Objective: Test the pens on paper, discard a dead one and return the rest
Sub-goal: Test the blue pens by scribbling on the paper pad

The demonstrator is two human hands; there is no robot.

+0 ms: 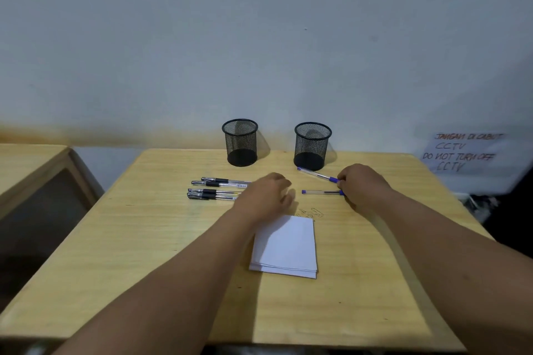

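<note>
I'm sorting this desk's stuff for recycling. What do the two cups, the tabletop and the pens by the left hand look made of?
Both pen cups: black metal mesh, most likely; the wall shows through the weave. Tabletop: pale wood-grain laminate or veneer, judging by its even streaks and slight sheen. Pens: clear plastic barrels with black, probably rubber, grip sleeves.

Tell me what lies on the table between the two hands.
In the head view, the lower blue pen lies between the left hand and right hand, its far end at the right hand; otherwise bare table.
</note>
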